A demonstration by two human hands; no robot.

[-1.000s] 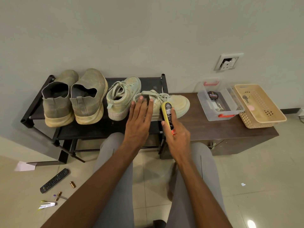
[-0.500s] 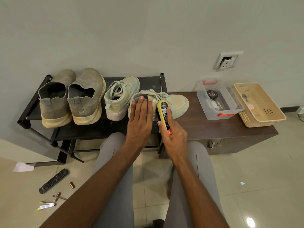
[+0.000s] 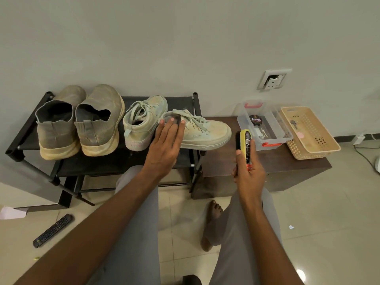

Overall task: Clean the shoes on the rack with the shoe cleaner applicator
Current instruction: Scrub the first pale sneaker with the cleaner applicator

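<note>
**Applicator held clear of the laced sneaker**

The left hand [image 3: 167, 145] is lying flat with fingers spread wide, gripping nothing, its fingertips resting on the collar of a pale laced sneaker [image 3: 202, 131] that is straddling the end of the black shoe rack [image 3: 115, 161]. The right hand [image 3: 247, 173] is wrapping closed around the yellow shoe cleaner applicator [image 3: 245, 145], holding it upright just beyond the sneaker's toe, apart from it. Left of the left hand, a second sneaker [image 3: 141, 122] and two grey slip-on shoes [image 3: 80, 122] are sitting on the rack.

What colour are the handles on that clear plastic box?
Red-orange handles on the clear box, plain in the head view.
</note>
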